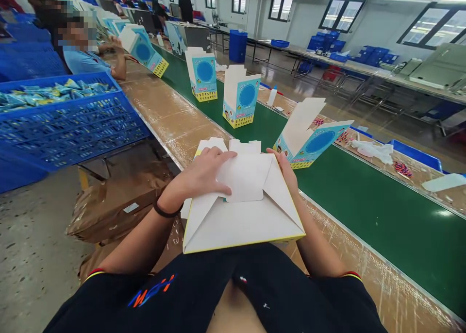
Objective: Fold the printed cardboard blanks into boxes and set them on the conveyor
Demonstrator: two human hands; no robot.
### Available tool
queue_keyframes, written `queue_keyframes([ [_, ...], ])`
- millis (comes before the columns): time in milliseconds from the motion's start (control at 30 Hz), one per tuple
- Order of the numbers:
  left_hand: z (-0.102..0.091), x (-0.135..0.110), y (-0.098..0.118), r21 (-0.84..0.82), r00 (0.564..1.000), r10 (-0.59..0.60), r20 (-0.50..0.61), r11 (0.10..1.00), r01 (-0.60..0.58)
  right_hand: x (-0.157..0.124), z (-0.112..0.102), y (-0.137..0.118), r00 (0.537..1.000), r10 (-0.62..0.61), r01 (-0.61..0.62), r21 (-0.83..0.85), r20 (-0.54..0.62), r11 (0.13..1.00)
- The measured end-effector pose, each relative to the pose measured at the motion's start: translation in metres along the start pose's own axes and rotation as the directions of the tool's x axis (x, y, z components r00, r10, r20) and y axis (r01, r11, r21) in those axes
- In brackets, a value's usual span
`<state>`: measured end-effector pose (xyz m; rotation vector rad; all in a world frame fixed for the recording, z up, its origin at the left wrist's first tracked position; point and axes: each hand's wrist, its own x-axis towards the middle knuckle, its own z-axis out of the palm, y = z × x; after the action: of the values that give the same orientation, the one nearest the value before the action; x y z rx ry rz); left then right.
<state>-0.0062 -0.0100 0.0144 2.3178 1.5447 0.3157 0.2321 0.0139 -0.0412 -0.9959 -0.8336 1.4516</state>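
A white cardboard box (251, 216) with yellow edging lies bottom-up on my lap at the table's edge. My left hand (204, 173) lies on its folded bottom flaps, fingers pressing a flap down. My right hand (286, 170) grips the box's far right side, fingers mostly hidden behind it. Under the box lies a stack of flat white box blanks (213, 143).
Several assembled blue boxes (240, 97) with raised flaps stand on the green conveyor belt (364, 202), one (309, 141) tilted near my right hand. A blue crate (73, 124) of packets sits left; a seated person (83, 51) works further up. Brown cartons (116, 202) lie on the floor.
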Motion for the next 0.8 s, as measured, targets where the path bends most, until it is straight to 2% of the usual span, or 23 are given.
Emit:
queue_keyframes([
  [133, 0.000, 0.003, 0.005, 0.151, 0.998, -0.054, 0.022, 0.987, 0.050, 0.001, 0.001, 0.002, 1.000, 0.020, -0.021, -0.050, -0.022, 0.999],
  [233, -0.005, 0.005, 0.000, 0.116, 0.994, -0.024, 0.108, 0.993, 0.012, 0.001, 0.002, 0.002, 1.000, 0.029, -0.028, -0.083, 0.008, 0.996],
  [333, -0.010, 0.007, -0.001, 0.065, 0.992, -0.018, 0.122, 0.998, 0.010, 0.000, 0.005, -0.001, 0.999, 0.020, -0.017, -0.066, 0.048, 0.998],
  [467, -0.010, 0.006, 0.016, 0.201, 0.988, -0.136, 0.072, 0.972, 0.119, -0.004, 0.013, -0.007, 0.997, -0.003, 0.006, -0.039, 0.076, 0.999],
  [600, -0.006, 0.003, 0.029, 0.335, 0.965, -0.250, 0.080, 0.918, 0.210, -0.006, 0.016, -0.006, 0.994, 0.006, 0.000, -0.055, 0.108, 0.998],
  [700, -0.006, 0.000, 0.026, 0.350, 0.968, -0.214, 0.130, 0.923, 0.157, -0.007, 0.015, -0.003, 0.993, 0.038, -0.031, -0.065, 0.109, 0.997],
  [800, -0.007, -0.004, 0.025, 0.332, 0.977, -0.152, 0.151, 0.938, 0.095, -0.007, 0.014, -0.002, 0.997, 0.006, 0.000, -0.071, 0.082, 0.997],
])
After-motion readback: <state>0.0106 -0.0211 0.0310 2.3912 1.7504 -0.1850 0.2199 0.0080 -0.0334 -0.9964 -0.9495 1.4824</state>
